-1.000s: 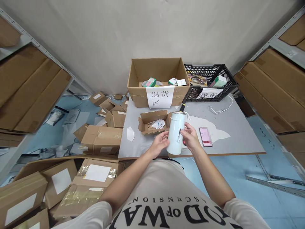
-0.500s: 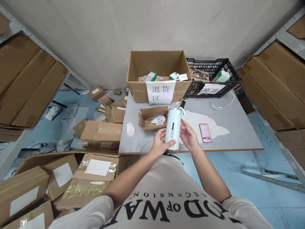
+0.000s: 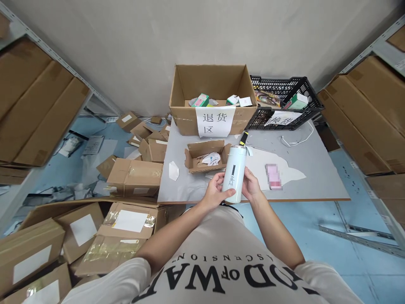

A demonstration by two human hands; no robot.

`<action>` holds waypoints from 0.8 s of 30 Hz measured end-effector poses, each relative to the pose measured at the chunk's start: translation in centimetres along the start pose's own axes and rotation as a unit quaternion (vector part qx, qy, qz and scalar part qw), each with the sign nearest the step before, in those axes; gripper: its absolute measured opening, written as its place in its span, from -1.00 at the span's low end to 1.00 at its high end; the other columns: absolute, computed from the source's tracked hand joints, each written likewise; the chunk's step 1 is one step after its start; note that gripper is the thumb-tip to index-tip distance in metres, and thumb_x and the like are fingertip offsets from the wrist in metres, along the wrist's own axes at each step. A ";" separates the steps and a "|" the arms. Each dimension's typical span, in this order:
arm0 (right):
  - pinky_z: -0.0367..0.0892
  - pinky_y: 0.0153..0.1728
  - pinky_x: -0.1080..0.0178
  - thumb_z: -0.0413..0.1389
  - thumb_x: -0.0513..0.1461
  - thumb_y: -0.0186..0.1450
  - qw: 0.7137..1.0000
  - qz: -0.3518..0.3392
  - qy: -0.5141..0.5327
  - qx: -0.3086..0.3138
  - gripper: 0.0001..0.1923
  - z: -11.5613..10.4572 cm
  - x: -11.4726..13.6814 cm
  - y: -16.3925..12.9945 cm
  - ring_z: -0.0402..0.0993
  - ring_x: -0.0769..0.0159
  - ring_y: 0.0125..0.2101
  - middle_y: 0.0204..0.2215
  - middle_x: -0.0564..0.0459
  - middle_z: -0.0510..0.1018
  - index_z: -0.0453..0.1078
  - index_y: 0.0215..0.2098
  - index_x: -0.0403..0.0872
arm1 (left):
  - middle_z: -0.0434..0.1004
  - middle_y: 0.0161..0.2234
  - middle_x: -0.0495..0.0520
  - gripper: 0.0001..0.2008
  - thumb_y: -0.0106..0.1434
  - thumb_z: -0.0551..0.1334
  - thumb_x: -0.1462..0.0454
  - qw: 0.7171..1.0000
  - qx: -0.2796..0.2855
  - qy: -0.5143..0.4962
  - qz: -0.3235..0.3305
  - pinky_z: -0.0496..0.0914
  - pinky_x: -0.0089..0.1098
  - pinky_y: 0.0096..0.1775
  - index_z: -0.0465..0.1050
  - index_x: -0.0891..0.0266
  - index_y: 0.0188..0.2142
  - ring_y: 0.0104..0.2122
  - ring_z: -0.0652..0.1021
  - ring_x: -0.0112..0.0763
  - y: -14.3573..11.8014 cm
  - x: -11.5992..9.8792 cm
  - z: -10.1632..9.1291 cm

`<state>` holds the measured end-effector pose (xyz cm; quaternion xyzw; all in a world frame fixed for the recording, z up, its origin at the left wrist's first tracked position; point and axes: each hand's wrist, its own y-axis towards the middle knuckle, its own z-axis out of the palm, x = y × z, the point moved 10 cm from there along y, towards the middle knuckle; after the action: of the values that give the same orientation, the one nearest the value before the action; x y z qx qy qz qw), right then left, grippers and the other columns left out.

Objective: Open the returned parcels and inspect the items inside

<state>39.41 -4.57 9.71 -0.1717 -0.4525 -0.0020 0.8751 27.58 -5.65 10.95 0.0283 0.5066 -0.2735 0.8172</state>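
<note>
A pale blue water bottle (image 3: 235, 173) with dark lettering is held in front of me above the table's near edge, tilted slightly to the right. My left hand (image 3: 216, 191) is closed around its lower left side, thumb across the front. On the other side my right hand (image 3: 251, 184) grips the bottle, its fingers partly hidden behind it. Just behind stands a small opened carton (image 3: 202, 169) with crumpled white paper inside. A black and yellow utility knife (image 3: 244, 138) lies beyond the bottle's top.
A large carton (image 3: 183, 122) with a paper sign and a black crate (image 3: 259, 123) stand at the back of the table (image 3: 325, 185). A phone (image 3: 274, 176) lies to the right. Cardboard boxes (image 3: 134, 177) crowd the left floor; stacked cartons flank both sides.
The bottle has shifted slightly right and toward me and leans more. My right hand, loosely open beside it before, has closed onto its right side.
</note>
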 end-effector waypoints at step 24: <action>0.40 -0.34 0.24 0.24 0.02 0.08 0.987 -0.105 -0.125 -0.016 -0.34 0.0 6.7 0.2 0.48 0.27 -0.28 -0.16 0.05 0.53 0.22 0.12 0.14 | 0.47 -0.12 0.13 -0.39 -0.16 0.48 0.13 0.999 0.031 0.009 -0.037 0.38 -0.26 -0.09 0.38 0.22 -0.10 -0.14 0.51 -0.24 0.0 0.9 -0.3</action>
<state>43.38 -3.35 15.01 -0.1364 -0.5736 -0.0794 0.8038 27.70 -5.89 10.07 0.0373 0.5062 -0.3191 0.8004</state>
